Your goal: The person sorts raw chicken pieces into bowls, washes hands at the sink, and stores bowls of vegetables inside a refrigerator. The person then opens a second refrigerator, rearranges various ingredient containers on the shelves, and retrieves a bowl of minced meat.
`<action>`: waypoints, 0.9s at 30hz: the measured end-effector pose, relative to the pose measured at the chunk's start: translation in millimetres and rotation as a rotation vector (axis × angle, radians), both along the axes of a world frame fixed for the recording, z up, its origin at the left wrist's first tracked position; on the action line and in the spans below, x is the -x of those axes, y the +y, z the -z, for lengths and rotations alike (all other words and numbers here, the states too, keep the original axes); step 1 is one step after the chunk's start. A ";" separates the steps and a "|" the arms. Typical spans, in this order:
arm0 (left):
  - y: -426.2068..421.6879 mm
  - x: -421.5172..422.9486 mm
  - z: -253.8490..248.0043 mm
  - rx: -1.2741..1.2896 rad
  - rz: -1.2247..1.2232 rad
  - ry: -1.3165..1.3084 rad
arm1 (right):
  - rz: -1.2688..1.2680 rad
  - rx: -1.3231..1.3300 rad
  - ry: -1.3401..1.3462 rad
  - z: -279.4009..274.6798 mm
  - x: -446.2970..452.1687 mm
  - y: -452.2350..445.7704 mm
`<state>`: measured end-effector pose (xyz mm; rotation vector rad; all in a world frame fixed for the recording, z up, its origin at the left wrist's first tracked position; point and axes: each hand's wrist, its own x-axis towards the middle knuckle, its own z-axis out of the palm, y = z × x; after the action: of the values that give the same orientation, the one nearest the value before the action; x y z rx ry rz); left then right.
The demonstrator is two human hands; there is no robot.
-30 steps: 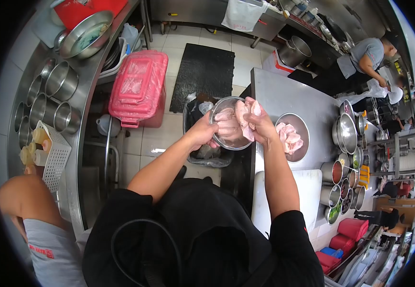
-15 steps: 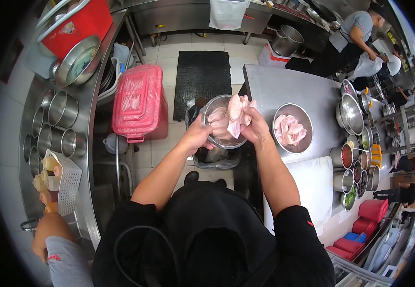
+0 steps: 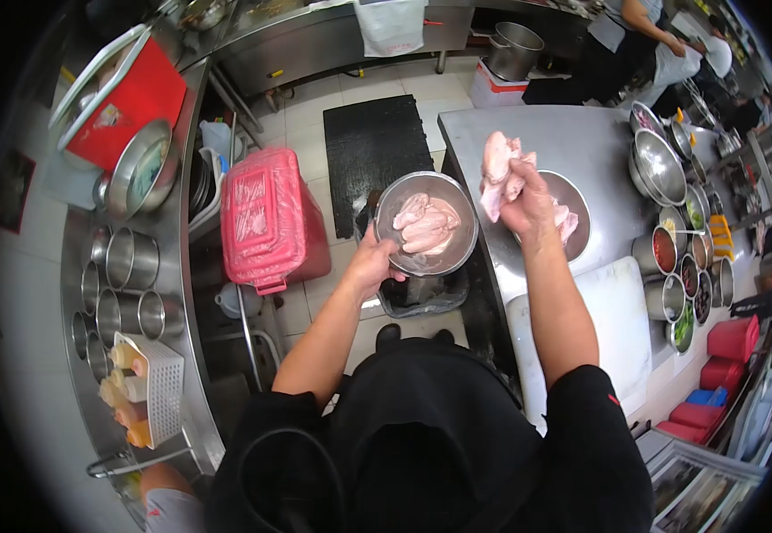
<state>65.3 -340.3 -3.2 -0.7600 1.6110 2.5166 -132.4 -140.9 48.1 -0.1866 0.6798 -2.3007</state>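
Observation:
My left hand [image 3: 373, 265] grips the left rim of a steel bowl [image 3: 468, 240], tilted over a lined bin [image 3: 421, 302]. Several pale raw chicken pieces [image 3: 428, 224] lie in it. Raised above the steel table [image 3: 484, 133], my right hand [image 3: 530, 202] is closed on more raw chicken pieces [image 3: 498, 171]. Beneath that hand, a second steel bowl [image 3: 581, 200] stands on the table with chicken pieces [image 3: 565, 220] in it, partly hidden by my hand and wrist.
A white cutting board [image 3: 612, 315] lies at the table's near end. Steel containers of ingredients [image 3: 664, 250] line the right edge. Left are a pink lidded bin [image 3: 270, 218], steel pots [image 3: 132, 258] and a basket of bottles [image 3: 164, 391]. A co-worker [image 3: 621, 35] stands at upper right.
My right hand has lifted chicken pieces away from the held bowl and moved right, to the bowl on the table. My left hand still holds its bowl. The view has shifted.

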 end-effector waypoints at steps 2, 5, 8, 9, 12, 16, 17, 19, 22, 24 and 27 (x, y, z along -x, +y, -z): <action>1.4 1.6 6.4 -0.039 -0.037 0.018 | 0.085 -0.034 -0.007 -3.4 7.4 17.9; -2.2 3.0 16.4 -0.018 -0.006 -0.001 | 0.196 -0.064 -0.033 -4.4 15.8 46.8; 1.2 5.6 18.6 -0.037 -0.112 0.017 | 0.271 -0.059 -0.001 1.7 28.5 79.7; 0.7 6.2 16.6 -0.026 -0.108 0.008 | 0.298 -0.061 0.002 1.7 32.1 89.9; -1.6 13.4 11.4 -0.005 -0.140 0.004 | 0.378 -0.080 0.009 -2.4 40.9 117.2; -2.3 15.6 10.2 0.051 -0.028 -0.019 | 0.378 -0.072 0.044 -6.8 41.7 142.0; -1.4 16.3 10.1 0.043 -0.021 -0.018 | 0.374 -0.063 0.045 -5.4 41.7 145.2; -0.4 15.5 9.1 0.029 -0.015 -0.020 | 0.358 -0.044 0.043 -0.1 42.0 150.6; 7.3 17.4 3.4 0.018 -0.077 0.027 | 0.452 -0.070 -0.016 7.0 38.2 150.4; 7.2 18.5 4.3 0.025 -0.084 0.037 | 0.428 -0.053 -0.005 8.8 36.5 150.0; 8.2 17.6 5.1 0.046 -0.090 0.056 | 0.407 -0.041 0.009 12.9 35.2 150.3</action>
<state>47.7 -332.1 -8.3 -0.7917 1.6951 2.5931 -167.7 9.5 35.2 -0.0411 0.8302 -2.6694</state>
